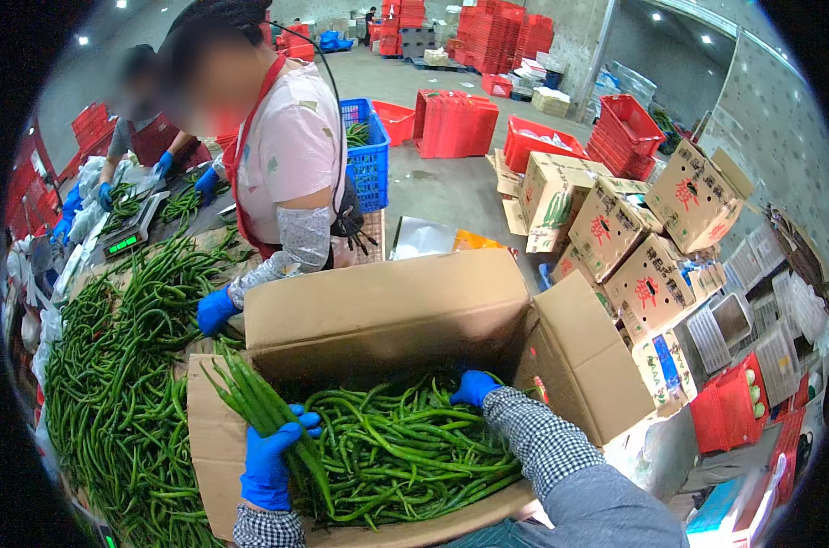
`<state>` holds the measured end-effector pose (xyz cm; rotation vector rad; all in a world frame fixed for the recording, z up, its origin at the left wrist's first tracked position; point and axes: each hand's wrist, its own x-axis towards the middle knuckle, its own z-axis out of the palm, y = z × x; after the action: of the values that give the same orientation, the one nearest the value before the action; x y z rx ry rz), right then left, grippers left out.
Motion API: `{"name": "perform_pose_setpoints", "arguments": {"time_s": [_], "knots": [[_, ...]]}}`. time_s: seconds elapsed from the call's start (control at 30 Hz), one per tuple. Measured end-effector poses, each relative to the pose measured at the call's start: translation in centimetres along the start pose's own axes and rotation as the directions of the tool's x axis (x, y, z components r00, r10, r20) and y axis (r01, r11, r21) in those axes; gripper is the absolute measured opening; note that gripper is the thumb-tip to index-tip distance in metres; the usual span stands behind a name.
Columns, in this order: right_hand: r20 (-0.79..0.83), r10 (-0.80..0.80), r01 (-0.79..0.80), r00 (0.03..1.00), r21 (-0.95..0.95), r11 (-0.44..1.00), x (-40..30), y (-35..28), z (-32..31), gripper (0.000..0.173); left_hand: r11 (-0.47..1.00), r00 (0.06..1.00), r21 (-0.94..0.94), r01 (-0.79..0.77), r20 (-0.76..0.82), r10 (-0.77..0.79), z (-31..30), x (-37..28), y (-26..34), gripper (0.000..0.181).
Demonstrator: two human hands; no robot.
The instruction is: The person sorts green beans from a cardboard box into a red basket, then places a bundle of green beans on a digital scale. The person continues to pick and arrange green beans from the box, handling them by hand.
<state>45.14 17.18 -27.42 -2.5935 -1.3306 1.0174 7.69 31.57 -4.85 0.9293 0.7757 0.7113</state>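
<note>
My left hand (269,460), in a blue glove, grips a bunch of long green chili peppers (267,404) over the left side of an open cardboard box (387,301). The bunch tilts up and to the left. Inside the box lies a thick layer of loose green chili peppers (401,452). My right hand (475,388), also gloved in blue, reaches to the back right of that layer. Its fingers point down and away among the peppers, so whether they hold any is hidden.
A large pile of green chilies (127,383) covers the table at left. Across the box, a co-worker's gloved hand (217,309) touches that pile. A digital scale (134,222) stands farther back. Printed cartons (599,226) and a blue crate (368,164) stand beyond the box.
</note>
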Motion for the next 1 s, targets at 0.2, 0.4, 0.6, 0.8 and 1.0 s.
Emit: {"name": "perform_pose_setpoints", "arguments": {"time_s": [0.2,0.4,0.6,0.8,1.0], "knots": [[-0.021,-0.071,0.069,0.997,-0.092,0.993,0.1,0.7,0.2,0.06,1.0,1.0,0.015,0.017,0.006,-0.017,0.1,0.5,-0.4,0.035],[-0.033,-0.079,0.074,0.996,-0.144,0.987,0.8,-0.4,0.2,0.046,1.0,1.0,0.013,-0.011,0.007,0.011,0.0,0.6,-0.9,0.034],[-0.114,-0.093,0.066,0.989,-0.216,0.974,-0.8,-0.7,-0.7,0.043,1.0,0.999,0.011,-0.022,-0.024,0.022,-0.5,0.2,-1.1,0.036],[0.178,-0.005,0.037,0.984,-0.174,0.984,0.7,-1.1,-2.8,0.058,0.999,1.0,0.041,-0.019,0.002,0.019,-0.2,0.7,-1.2,0.036],[0.243,0.001,0.039,0.97,-0.16,0.986,3.8,-0.9,-1.6,0.041,0.997,0.997,0.045,0.068,0.044,-0.07,-0.1,1.2,-1.4,0.039]]}}
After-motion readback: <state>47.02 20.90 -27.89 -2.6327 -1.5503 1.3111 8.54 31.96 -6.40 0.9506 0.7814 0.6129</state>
